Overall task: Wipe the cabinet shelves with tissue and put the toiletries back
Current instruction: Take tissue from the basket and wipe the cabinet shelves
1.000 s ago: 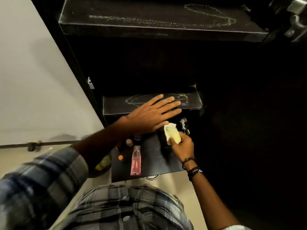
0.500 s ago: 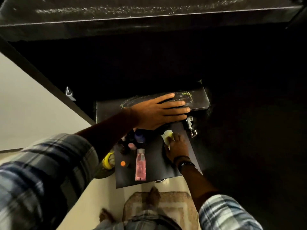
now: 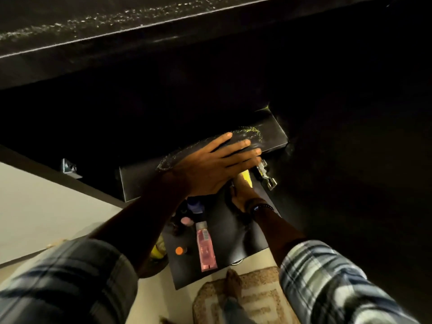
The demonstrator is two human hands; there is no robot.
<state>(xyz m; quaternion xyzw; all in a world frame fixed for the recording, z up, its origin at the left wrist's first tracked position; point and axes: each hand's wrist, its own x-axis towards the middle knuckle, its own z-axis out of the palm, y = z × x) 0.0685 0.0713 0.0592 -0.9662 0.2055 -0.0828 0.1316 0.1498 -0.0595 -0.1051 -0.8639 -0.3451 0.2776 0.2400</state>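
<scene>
**A:** What is each hand doing?

**B:** The right hand (image 3: 240,195) is curled around a pale yellow tissue (image 3: 246,177), pressing it down on the lower shelf (image 3: 236,230) near its back right corner. Only a sliver of tissue shows past the knuckles. The left hand (image 3: 210,167) lies flat, fingers spread and holding nothing, on the front lip of the middle shelf (image 3: 273,134).

**A:** How much free room is there?

**B:** The lower shelf's right half is bare from the wrist down to the front edge. Its left half is crowded: a pink tube (image 3: 205,249) lies lengthwise toward the front edge, an orange-capped bottle (image 3: 179,250) stands just beside it, and a pink-capped bottle (image 3: 186,221) and a blue-capped bottle (image 3: 195,204) sit further back. A metal hinge (image 3: 265,174) sticks out at the right wall, close to the tissue. The middle shelf carries a dusty ring (image 3: 252,133) just beyond the left fingertips.

**A:** Anything changed from half a second ago?

**B:** The right hand has slid further back under the left palm, so less tissue is visible. The left hand has kept its place on the lip. The toiletries have not moved.

**A:** What can't you make out?

**B:** The cabinet's interior is almost black. The left palm hides the right hand's fingers and the back of the lower shelf. The top shelf (image 3: 117,31) is cut off by the frame, and both plaid sleeves (image 3: 327,281) are blurred. A yellow object (image 3: 156,252) left of the shelf is half hidden.
</scene>
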